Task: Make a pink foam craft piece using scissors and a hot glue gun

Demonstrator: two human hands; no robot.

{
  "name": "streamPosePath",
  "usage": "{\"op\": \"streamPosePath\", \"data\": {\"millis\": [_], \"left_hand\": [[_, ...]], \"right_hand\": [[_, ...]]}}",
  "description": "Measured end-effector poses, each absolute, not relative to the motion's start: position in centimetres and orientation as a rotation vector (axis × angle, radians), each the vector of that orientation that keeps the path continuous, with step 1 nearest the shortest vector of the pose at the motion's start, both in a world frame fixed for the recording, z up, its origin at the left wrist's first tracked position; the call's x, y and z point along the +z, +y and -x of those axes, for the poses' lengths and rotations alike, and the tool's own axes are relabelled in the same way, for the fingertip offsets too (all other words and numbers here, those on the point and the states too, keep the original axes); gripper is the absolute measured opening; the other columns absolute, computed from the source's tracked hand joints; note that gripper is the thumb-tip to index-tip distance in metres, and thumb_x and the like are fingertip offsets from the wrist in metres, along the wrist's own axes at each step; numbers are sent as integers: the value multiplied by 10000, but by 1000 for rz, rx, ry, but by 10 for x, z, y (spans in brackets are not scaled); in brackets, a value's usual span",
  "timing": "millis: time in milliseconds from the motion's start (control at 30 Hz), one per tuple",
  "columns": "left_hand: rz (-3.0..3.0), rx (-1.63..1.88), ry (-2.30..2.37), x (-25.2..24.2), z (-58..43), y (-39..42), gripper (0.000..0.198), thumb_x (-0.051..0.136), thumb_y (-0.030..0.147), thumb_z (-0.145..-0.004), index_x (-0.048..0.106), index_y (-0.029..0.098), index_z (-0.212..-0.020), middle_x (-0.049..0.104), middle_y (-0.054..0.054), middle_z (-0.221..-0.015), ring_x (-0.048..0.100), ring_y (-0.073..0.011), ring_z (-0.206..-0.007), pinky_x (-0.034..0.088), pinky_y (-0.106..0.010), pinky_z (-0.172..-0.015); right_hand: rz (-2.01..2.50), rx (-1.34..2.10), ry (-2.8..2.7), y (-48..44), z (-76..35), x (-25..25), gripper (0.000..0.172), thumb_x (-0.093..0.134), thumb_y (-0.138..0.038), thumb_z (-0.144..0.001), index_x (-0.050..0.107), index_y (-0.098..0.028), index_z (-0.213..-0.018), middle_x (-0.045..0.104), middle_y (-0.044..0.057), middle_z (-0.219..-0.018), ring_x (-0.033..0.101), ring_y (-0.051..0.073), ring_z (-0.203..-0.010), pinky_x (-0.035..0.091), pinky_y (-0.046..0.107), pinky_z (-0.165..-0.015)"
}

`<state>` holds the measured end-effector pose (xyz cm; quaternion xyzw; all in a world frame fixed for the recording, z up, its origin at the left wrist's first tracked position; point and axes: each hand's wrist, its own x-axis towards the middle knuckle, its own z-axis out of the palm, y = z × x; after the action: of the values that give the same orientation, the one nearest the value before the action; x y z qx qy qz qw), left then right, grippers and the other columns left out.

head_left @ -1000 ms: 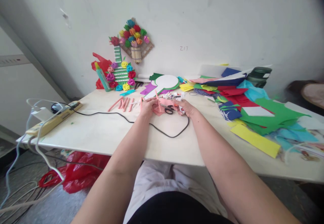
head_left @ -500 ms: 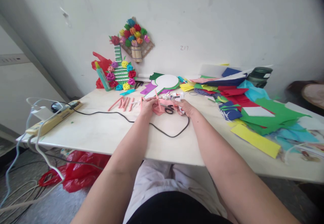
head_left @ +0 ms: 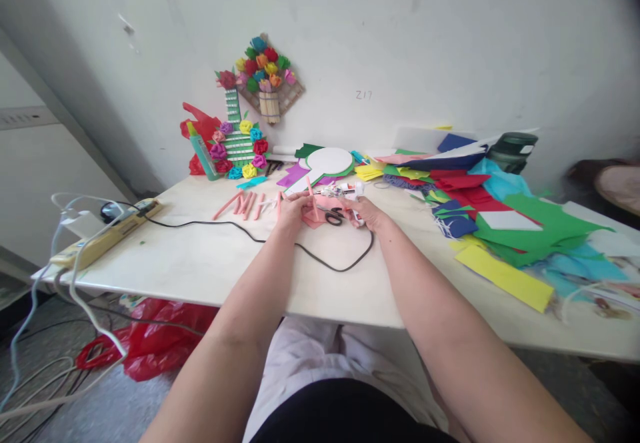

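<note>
pink stick [head_left: 311, 191] in hold: position unchanged

1. status of change. compared with the view half a second ago, i find no visible shift: both hands, the stick and the glue gun [head_left: 356, 191] keep the same places. i judge this to be a steady-hold stage of the work, with accuracy counting for more than speed.

2. left grip [head_left: 294, 211]. thumb and fingers are closed on the pink stick, leaving no clear gap. the stick stands nearly upright, leaning slightly, over a pink sheet [head_left: 311, 223] on the desk [head_left: 200, 256].

3. right grip [head_left: 369, 215]. fingers are wrapped around the handle of the glue gun, its nozzle pointing left toward the stick. whether the nozzle touches, or the trigger is pressed, i cannot tell.

4. surroundings. scissors [head_left: 336, 214] lie between my hands. loose pink sticks [head_left: 249, 207] lie to the left of my left hand. a black cord [head_left: 341, 270] loops across the desk in front of me.

5. caution. a sideways jolt could, in my judgement, spoil the alignment.
</note>
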<state>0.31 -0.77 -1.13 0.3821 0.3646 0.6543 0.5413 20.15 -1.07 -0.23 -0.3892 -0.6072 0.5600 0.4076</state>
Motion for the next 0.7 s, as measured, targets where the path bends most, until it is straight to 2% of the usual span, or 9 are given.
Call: {"op": "streamPosePath", "data": {"millis": [700], "left_hand": [[-928,1546,871,-10,-4,-9,268,711,137,-491,637,95,-745,607,-11,-596,541,-79,-501,472,-238,-565]], "right_hand": [[998,1388,-1507,-12,-201,-1,427,657,-547,-661,497,-159,-580,486,-29,-391,377,69,-253,272,202,-246]]}}
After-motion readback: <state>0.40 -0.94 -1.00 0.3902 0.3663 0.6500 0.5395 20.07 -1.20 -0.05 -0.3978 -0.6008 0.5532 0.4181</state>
